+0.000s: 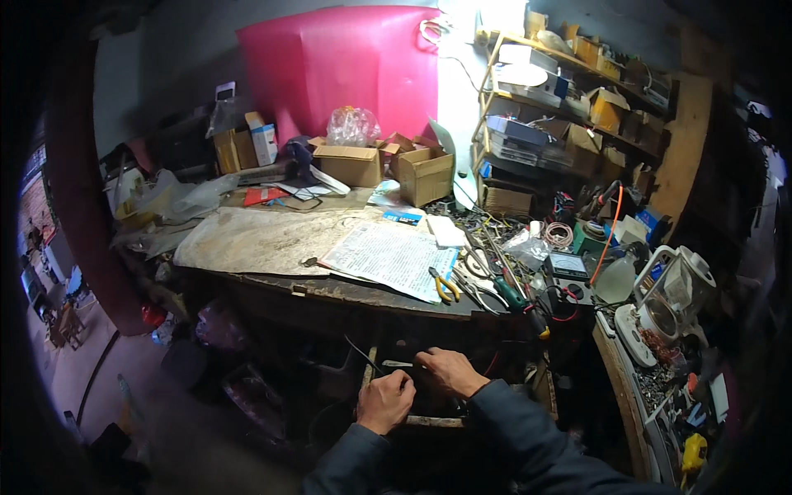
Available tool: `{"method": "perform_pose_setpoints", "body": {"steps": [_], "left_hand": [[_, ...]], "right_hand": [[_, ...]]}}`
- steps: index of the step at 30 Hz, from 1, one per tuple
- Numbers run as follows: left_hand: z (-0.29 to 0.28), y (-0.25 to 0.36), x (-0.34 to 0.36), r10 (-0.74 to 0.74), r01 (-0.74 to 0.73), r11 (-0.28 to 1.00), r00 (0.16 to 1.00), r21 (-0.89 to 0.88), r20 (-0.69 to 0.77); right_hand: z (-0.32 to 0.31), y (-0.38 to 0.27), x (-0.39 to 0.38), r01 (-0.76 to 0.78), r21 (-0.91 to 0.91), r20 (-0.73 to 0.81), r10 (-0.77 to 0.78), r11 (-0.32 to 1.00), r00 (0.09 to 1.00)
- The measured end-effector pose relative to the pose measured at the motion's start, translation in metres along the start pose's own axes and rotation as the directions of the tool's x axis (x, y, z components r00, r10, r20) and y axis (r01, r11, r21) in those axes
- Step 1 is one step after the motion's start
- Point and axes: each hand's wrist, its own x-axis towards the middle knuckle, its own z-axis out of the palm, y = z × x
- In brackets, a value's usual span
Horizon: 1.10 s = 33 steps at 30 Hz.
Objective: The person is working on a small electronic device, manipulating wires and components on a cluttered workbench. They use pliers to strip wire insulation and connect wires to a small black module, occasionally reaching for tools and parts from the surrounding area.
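Observation:
Both my hands are low over an open drawer (437, 421) below the front edge of the workbench. My left hand (386, 403) is closed at the drawer's left side, fingers curled round a thin dark cable (360, 351) that sticks up past the knuckles. To its right, my right hand (452, 374) bends down into the drawer with its fingers drawn together; whatever they hold is hidden in shadow. A small pale metal piece (398, 364) shows beside the right fingertips. The drawer's dark inside hides most of its contents.
On the bench lie a printed sheet (392, 257), yellow-handled pliers (445, 285), more pliers (481, 290), a green-handled screwdriver (509, 293) and a meter (569, 268). Cardboard boxes (351, 167) stand behind. A cluttered shelf (577, 107) rises at right, above a side table of loose parts.

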Motion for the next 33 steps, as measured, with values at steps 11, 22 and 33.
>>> {"method": "perform_pose_setpoints", "body": {"steps": [11,22,33], "left_hand": [[-0.003,0.003,-0.001,-0.017,0.017,1.0,1.0,-0.006,-0.021],[0.001,0.0,-0.001,-0.011,0.012,1.0,1.0,0.021,-0.004],[0.003,0.002,0.0,-0.009,0.003,0.994,0.998,0.106,0.054]], "right_hand": [[0.008,0.005,0.003,-0.014,-0.016,0.006,0.015,1.0,1.0],[-0.003,-0.004,-0.001,0.002,0.006,0.012,-0.002,1.0,1.0],[-0.003,-0.003,-0.001,0.008,-0.006,-0.016,-0.008,1.0,1.0]]}}
